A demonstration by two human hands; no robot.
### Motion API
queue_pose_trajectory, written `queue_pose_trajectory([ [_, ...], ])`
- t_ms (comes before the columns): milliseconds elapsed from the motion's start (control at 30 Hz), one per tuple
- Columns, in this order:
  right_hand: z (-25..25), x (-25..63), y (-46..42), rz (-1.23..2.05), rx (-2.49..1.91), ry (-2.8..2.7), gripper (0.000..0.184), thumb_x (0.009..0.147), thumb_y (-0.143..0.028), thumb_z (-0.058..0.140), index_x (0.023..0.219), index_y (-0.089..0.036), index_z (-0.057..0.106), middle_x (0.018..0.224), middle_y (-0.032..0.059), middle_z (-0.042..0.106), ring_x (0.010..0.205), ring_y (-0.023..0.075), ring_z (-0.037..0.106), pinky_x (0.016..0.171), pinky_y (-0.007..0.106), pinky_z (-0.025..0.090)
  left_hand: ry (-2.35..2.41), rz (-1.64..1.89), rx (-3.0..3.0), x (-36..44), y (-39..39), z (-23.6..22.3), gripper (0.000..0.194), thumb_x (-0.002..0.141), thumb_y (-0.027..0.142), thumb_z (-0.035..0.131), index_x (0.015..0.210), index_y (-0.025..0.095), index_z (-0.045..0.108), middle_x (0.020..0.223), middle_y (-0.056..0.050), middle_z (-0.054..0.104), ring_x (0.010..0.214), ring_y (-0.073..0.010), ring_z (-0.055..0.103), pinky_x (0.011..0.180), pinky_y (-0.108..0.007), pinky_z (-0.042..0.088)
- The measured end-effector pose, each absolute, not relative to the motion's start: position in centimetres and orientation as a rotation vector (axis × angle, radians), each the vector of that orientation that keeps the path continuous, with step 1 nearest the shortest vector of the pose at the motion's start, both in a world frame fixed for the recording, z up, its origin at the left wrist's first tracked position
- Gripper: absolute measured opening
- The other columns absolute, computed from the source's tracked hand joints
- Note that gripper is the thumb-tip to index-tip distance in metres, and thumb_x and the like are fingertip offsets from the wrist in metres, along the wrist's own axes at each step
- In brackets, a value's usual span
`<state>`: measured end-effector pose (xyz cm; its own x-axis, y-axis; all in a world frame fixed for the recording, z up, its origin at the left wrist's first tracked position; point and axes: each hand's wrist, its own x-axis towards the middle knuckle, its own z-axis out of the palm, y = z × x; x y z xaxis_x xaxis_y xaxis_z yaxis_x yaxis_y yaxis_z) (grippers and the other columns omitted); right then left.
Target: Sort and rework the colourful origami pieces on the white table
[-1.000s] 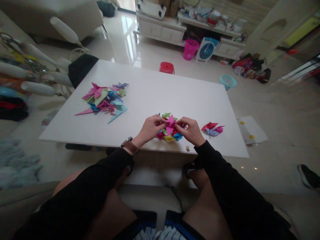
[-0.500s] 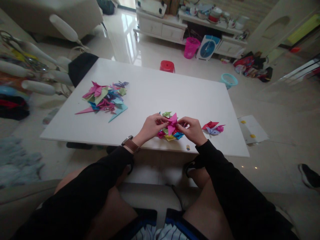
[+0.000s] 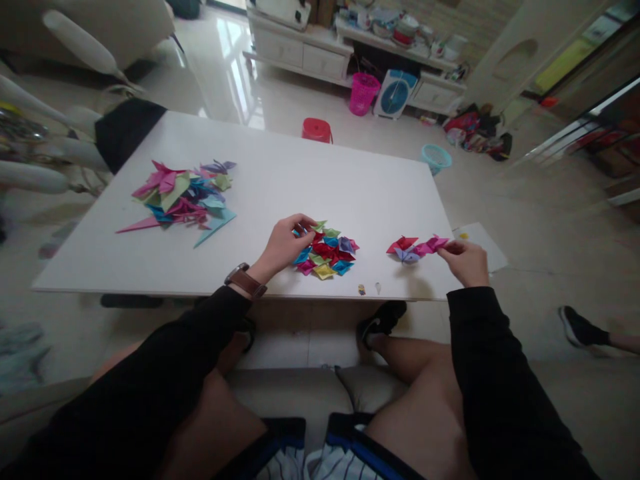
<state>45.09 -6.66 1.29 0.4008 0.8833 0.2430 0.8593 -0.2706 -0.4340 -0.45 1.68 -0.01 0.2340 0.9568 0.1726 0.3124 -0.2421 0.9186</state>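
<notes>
My right hand (image 3: 465,260) pinches a pink origami crane (image 3: 438,243) between thumb and fingers, at the right end of the white table (image 3: 300,180). Right beside it lies a small group with a red origami piece (image 3: 404,244) and a lilac origami piece (image 3: 407,256). My left hand (image 3: 290,240), with a brown-strapped watch (image 3: 246,280) on its wrist, rests at the upper left edge of a cluster of small folded papers (image 3: 327,253) in several colours. Its fingers are curved and apart from the thumb, partly covering the papers there.
A larger heap of loose origami (image 3: 185,200) lies on the table's left side. Two small stickers, one a yellow figure (image 3: 361,289), lie near the front edge. Beyond the table stand a red stool (image 3: 317,130) and a turquoise basket (image 3: 437,159).
My right hand has carried the pink crane from above the middle cluster to the small group on the right. My left hand has let go of it and moved to the cluster's left edge.
</notes>
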Motion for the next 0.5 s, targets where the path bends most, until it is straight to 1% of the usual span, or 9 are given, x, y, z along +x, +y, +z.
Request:
queue_pose_trajectory([
  [67, 0.0, 47.8, -7.5, 0.127, -2.311, -1.452, 0.019, 0.068, -0.037, 0.076, 0.071, -0.019, 0.075, 0.067, 0.0071, 0.074, 0.07, 0.0251, 0.07, 0.067, 0.034, 0.05, 1.197, 1.025, 1.701, -0.2, 1.9, -0.1, 0.015, 0.081, 0.02, 0.069, 0.094, 0.018, 0.075, 0.083, -0.004, 0.071, 0.073, -0.0138, 0.062, 0.066, -0.027, 0.05],
  [133, -1.3, 49.4, -7.8, 0.203, -2.397, -1.439, 0.02, 0.066, -0.038, 0.076, 0.07, -0.019, 0.075, 0.065, 0.0077, 0.073, 0.068, 0.025, 0.069, 0.064, 0.034, 0.049, 1.202, 1.029, 1.693, 0.0, 2.2, -0.2, 0.014, 0.08, 0.019, 0.069, 0.093, 0.018, 0.074, 0.083, -0.004, 0.071, 0.072, -0.0136, 0.061, 0.066, -0.028, 0.05],
  [233, -2.9, 50.4, -7.7, 0.236, -2.47, -1.458, 0.022, 0.067, -0.041, 0.075, 0.068, -0.019, 0.075, 0.065, 0.0083, 0.074, 0.066, 0.024, 0.068, 0.065, 0.034, 0.049, 1.196, 1.033, 1.686, 0.2, 2.4, -0.2, 0.014, 0.08, 0.018, 0.067, 0.092, 0.018, 0.074, 0.083, -0.003, 0.071, 0.07, -0.0129, 0.061, 0.067, -0.028, 0.05],
  [367, -4.1, 51.1, -7.3, 0.173, -2.552, -1.466, 0.025, 0.069, -0.044, 0.076, 0.07, -0.019, 0.076, 0.069, 0.0111, 0.076, 0.07, 0.0264, 0.069, 0.067, 0.036, 0.049, 1.197, 1.033, 1.687, 0.3, 2.5, 0.0, 0.015, 0.08, 0.017, 0.066, 0.092, 0.017, 0.074, 0.083, -0.003, 0.071, 0.071, -0.0127, 0.061, 0.066, -0.027, 0.05],
  [500, -4.8, 51.4, -7.3, 0.238, -2.612, -1.421, 0.027, 0.071, -0.045, 0.077, 0.074, -0.018, 0.079, 0.071, 0.0123, 0.077, 0.071, 0.0272, 0.07, 0.07, 0.037, 0.05, 1.204, 1.038, 1.683, 0.3, 2.5, 0.2, 0.014, 0.08, 0.018, 0.066, 0.091, 0.017, 0.074, 0.082, -0.004, 0.071, 0.071, -0.0129, 0.06, 0.066, -0.027, 0.049],
])
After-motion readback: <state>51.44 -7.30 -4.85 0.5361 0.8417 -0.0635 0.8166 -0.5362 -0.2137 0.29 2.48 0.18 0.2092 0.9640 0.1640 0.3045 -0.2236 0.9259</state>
